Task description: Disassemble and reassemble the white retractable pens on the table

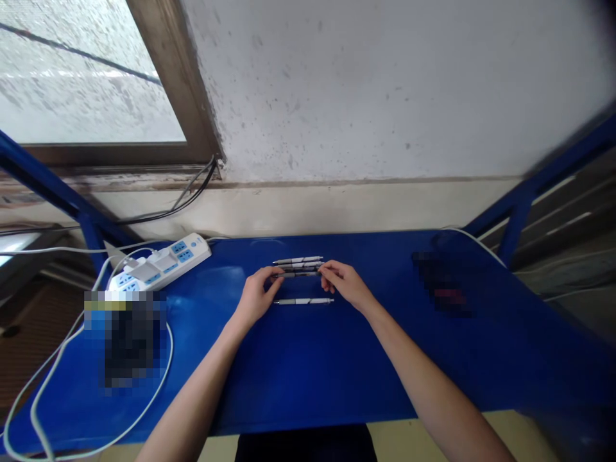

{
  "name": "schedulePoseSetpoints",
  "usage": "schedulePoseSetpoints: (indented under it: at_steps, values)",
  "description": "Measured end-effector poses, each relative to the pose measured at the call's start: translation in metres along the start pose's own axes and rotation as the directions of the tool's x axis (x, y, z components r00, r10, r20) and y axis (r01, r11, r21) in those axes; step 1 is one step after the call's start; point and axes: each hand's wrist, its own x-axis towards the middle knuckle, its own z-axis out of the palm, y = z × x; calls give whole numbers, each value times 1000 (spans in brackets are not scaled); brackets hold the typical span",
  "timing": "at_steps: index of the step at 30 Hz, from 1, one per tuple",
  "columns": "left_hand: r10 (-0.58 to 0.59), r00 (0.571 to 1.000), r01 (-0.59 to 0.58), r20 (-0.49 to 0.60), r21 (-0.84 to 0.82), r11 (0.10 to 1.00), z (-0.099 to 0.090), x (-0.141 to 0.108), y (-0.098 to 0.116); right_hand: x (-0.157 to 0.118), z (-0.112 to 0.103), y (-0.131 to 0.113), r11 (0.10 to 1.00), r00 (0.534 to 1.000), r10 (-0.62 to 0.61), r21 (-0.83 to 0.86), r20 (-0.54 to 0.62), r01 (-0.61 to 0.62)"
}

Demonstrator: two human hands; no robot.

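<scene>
Your left hand (256, 296) and right hand (347, 285) pinch a dark-banded pen (296, 274) by its ends, fingers (323, 270) narrow, just in front of other pens (297, 260) on the blue bench (312, 385); a slack pinch could drop it among them.

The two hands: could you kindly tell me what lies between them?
In the head view, slim pens lie between the left hand and the right hand.

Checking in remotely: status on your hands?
Left hand, right hand at either end of one pen. Two pens beyond, another pen nearer. Power strip off left.
</scene>
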Motion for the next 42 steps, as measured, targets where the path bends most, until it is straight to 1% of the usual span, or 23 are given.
schedulePoseSetpoints:
  at_steps: [2,5,9,12,15,18,21,23,28,33,38,42]
  values:
    - [-4,1000,4,15,-7,1000,0,0,1,1,0,2,994,999,33,104,-1,-33]
    - [-7,999,7,49,-1,1000,0,-1,2,2,0,4,978,999,54,201,-8,-51]
    - [-6,997,4,72,27,1000,-1,-1,6,3,0,4,961,997,76,267,-9,-71]
    - [-19,996,16,82,47,999,-3,-1,10,2,1,3,952,999,47,304,-6,-43]
    - [-76,992,74,99,26,997,-4,-1,13,1,1,1,951,1000,6,310,-11,-2]
    - [-126,986,132,112,-48,990,-3,-1,13,1,2,1,954,1000,-1,301,-20,7]
    - [-101,990,116,101,-158,981,-1,-1,11,1,2,0,949,999,35,314,-39,-21]
    - [-91,992,107,91,-195,975,0,-1,10,1,3,-1,942,997,63,333,-41,-45]
    - [-164,978,186,126,-187,965,1,-1,8,0,4,-3,938,996,84,339,-13,-75]
    - [-130,988,145,82,-215,966,0,0,8,0,3,-2,941,994,107,326,-15,-96]
    - [-167,977,185,133,-142,972,0,-1,7,0,3,-2,942,986,163,292,30,-164]
    - [-141,983,164,120,-204,965,1,0,10,1,3,-1,941,983,183,283,31,-185]
